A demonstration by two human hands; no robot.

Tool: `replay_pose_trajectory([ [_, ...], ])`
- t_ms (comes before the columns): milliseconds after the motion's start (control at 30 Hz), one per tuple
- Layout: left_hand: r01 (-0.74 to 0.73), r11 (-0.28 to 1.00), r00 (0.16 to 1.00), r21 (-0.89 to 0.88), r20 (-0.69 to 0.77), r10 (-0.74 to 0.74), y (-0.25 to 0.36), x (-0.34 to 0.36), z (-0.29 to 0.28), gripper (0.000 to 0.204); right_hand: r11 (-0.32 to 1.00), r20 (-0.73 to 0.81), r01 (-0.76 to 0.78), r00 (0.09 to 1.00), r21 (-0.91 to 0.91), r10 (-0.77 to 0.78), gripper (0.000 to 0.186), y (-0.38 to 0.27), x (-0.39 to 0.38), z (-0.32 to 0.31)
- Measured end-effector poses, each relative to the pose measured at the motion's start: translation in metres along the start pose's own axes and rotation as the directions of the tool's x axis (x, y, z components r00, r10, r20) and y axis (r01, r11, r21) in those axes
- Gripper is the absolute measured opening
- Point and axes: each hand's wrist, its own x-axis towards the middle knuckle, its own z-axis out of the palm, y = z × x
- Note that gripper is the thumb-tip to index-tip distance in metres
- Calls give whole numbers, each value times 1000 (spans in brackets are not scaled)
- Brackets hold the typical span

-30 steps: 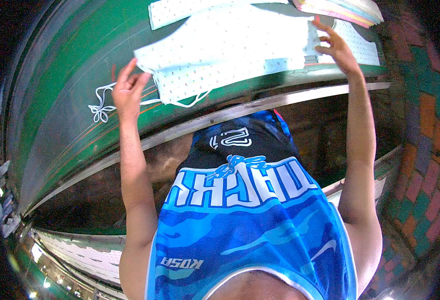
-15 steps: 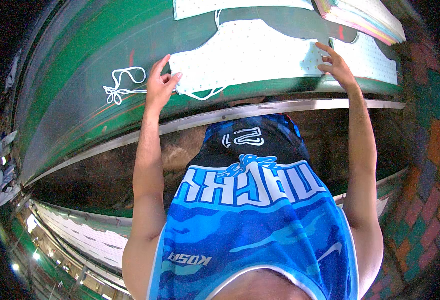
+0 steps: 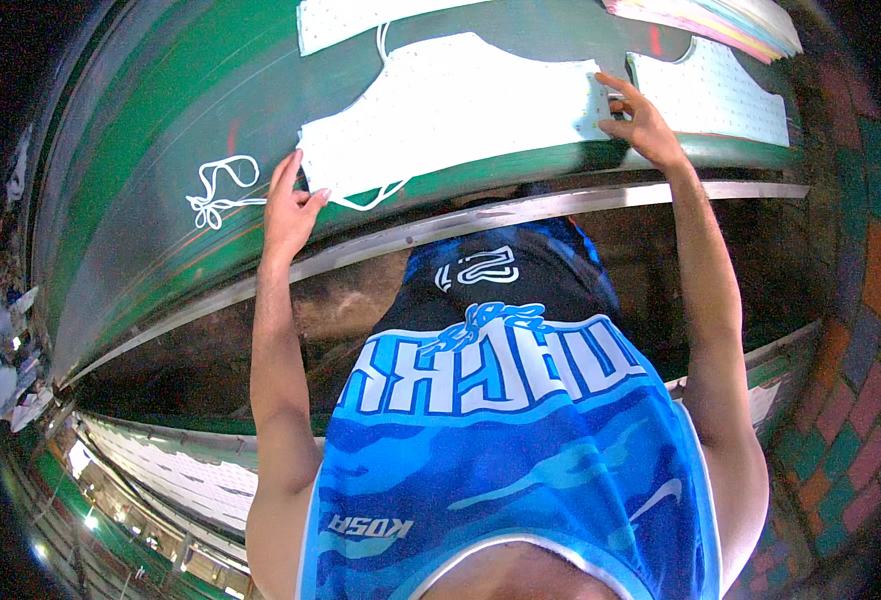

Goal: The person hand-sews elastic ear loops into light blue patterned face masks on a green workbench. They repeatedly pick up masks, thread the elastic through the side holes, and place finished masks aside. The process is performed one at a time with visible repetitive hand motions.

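Observation:
A white dotted apron-shaped cloth (image 3: pixel 460 115) lies flat along the near edge of the green table. My left hand (image 3: pixel 292 212) rests at its left edge, thumb and fingers apart on the fabric's border. At the opposite edge is my right hand (image 3: pixel 642 122), its index finger at the upper corner and its thumb lower, with a gap between them. White cord ties (image 3: pixel 222 192) lie looped on the table to the left. Another cord (image 3: pixel 372 200) curves out below the cloth, and one more shows at its upper left.
A similar white piece (image 3: pixel 715 95) lies just right of my right hand. Beyond are another white piece (image 3: pixel 360 20) and a stack of pastel-edged sheets (image 3: pixel 710 22). A pale metal rail (image 3: pixel 520 222) runs along the table's front. Coloured paving (image 3: pixel 850 400) shows at right.
The whole view has shifted and tilted slightly, so the cloth appears farther left. Both hands stay at its side edges; the left hand sits slightly lower along its edge.

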Motion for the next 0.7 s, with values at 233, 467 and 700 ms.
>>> replay_pose_trajectory([
  [233,-8,964,1000,264,-18,13,-3,-4,-16,80,1000,33,19,999,-1,-19,77,-10,-2,16],
  [467,-376,758,857,533,-111,503,52,14,48,44,999,-10,5,1000,45,-5,77,-23,3,37],
  [700,-652,736,758,182,141,636,159,31,202,34,990,-48,-103,993,94,108,67,-52,13,63],
])
